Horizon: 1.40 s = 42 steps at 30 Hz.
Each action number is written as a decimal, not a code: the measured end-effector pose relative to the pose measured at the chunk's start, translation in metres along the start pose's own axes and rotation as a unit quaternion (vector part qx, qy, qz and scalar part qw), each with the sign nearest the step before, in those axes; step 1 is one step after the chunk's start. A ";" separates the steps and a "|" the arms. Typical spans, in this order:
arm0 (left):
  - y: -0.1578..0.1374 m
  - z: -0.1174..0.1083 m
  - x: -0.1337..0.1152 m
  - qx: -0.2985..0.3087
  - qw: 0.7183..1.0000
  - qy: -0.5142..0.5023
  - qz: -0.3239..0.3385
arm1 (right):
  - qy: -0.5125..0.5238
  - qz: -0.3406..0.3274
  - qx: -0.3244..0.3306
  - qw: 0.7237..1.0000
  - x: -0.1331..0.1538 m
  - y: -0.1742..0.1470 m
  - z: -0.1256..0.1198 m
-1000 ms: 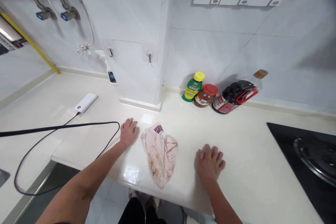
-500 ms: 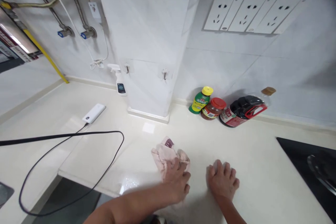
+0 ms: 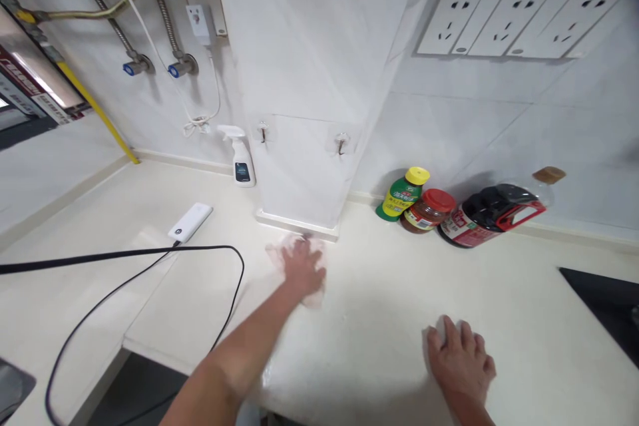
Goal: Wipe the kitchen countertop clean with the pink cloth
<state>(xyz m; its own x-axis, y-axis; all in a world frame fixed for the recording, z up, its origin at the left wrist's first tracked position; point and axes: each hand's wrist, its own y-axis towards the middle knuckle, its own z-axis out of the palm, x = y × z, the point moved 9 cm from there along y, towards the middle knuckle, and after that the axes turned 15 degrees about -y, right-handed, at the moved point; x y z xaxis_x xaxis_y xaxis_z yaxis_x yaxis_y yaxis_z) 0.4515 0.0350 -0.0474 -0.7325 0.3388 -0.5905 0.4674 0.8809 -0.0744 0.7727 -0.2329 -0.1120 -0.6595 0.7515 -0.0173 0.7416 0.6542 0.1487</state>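
Observation:
My left hand (image 3: 303, 271) presses a pale pink cloth (image 3: 314, 297) onto the white countertop (image 3: 379, 319), close to the foot of the tiled pillar (image 3: 299, 173). Motion smears both the hand and the cloth. Farther right, my right hand (image 3: 462, 359) rests on the counter with its fingers apart and slightly bent, holding nothing.
Against the back wall stand a green bottle with a yellow cap (image 3: 402, 194), a red-lidded jar (image 3: 428, 212) and a large dark sauce bottle (image 3: 492, 210). A spray bottle (image 3: 241, 160), a white power bank (image 3: 190, 222) and its black cable (image 3: 150, 252) lie left. A black cooktop (image 3: 606, 299) is right.
My left hand has slid the cloth forward and left to the pillar's base. The view has shifted slightly; my right hand stays resting on the counter.

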 end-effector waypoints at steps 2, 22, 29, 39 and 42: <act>0.008 -0.049 0.050 -0.058 0.997 0.015 -0.057 | -0.001 0.001 0.002 1.000 0.000 0.001 0.001; 0.014 0.026 -0.039 -0.007 0.998 0.022 -0.056 | -0.014 -0.011 -0.016 1.000 0.004 0.000 -0.006; -0.042 0.107 -0.118 0.112 0.986 -0.021 0.121 | -0.003 0.006 0.004 1.000 0.000 0.002 -0.002; -0.068 -0.041 0.057 -0.066 0.997 0.020 -0.046 | 0.011 0.004 0.017 1.000 -0.004 0.000 0.000; -0.089 -0.117 0.136 -0.132 0.980 0.041 -0.143 | 0.014 0.001 0.014 1.000 -0.001 -0.002 -0.004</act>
<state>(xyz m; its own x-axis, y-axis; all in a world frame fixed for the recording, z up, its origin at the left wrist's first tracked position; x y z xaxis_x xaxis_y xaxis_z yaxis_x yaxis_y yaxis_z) 0.2525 0.0414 -0.0272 -0.8573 0.0808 -0.5085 0.1001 0.9949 -0.0108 0.7717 -0.2353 -0.1086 -0.6603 0.7509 0.0109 0.7463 0.6545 0.1213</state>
